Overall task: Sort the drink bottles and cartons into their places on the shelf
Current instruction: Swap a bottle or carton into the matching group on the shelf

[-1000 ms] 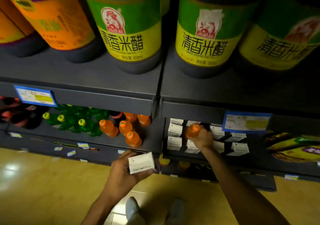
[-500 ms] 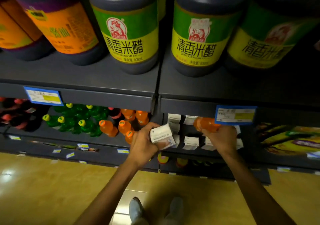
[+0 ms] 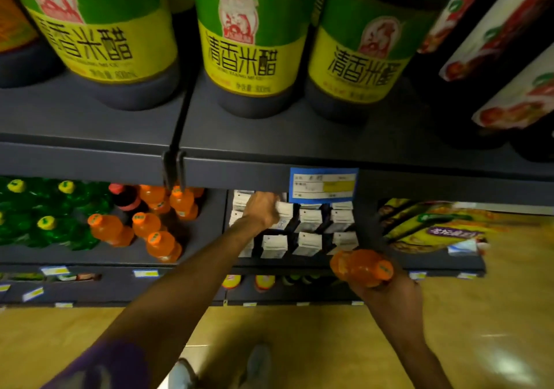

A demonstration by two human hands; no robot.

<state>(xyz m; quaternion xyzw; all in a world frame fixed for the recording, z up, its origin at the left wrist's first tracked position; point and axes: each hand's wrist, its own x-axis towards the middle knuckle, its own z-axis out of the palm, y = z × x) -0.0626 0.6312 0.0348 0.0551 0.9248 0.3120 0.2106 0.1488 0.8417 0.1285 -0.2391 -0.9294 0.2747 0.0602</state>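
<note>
Shelf edge above left hand

Three dark bottles on the upper shelf wear green-and-yellow labels reading 清香米醋 in black: the left bottle near the shelf's left end, the middle bottle just right of the divider, the right bottle beside it. The small print beneath is blurred. The blue price tag on the shelf's front edge cannot be read.

orange bottle, white cartons, grey shelf
</note>
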